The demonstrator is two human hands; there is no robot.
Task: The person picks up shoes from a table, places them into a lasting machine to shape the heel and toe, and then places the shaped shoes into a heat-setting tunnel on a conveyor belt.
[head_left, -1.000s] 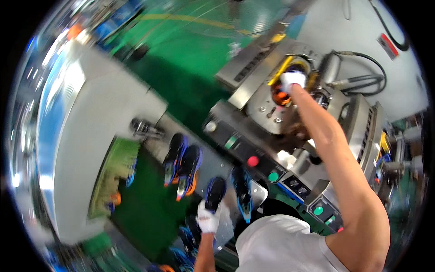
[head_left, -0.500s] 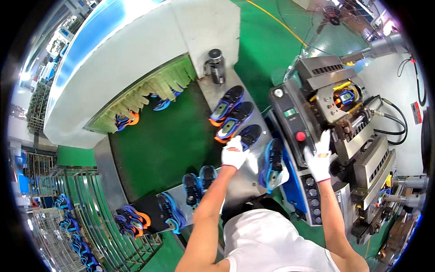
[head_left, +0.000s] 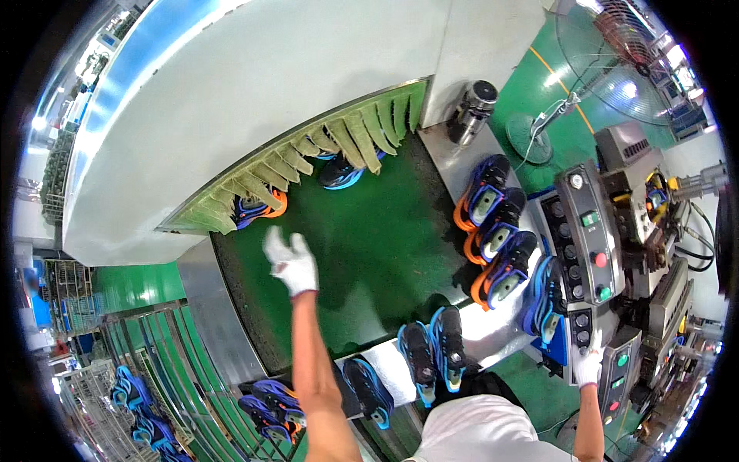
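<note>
My left hand [head_left: 292,263], in a white glove, reaches over the green conveyor belt [head_left: 369,262] with its fingers apart and nothing in them. Just beyond it, a dark shoe with an orange sole [head_left: 262,206] sticks out from under the green strip curtain [head_left: 308,150]. A dark shoe with a blue sole [head_left: 341,171] lies farther right, partly behind the strips. My right hand [head_left: 589,366], gloved too, rests low beside a panel of round dark gauges or knobs [head_left: 583,331]; its fingers look stretched out and hold nothing visible.
Three orange-soled shoes [head_left: 496,231] line the metal ledge right of the belt, with a blue-soled shoe [head_left: 545,296] beside them. Several more shoes [head_left: 418,358] stand along the near edge. A steel flask [head_left: 472,112], a fan [head_left: 616,65] and a press machine [head_left: 654,208] are around.
The view has turned left. My left hand has let go of a shoe on the right ledge and moved left over the belt. My right hand has dropped away from the press front.
</note>
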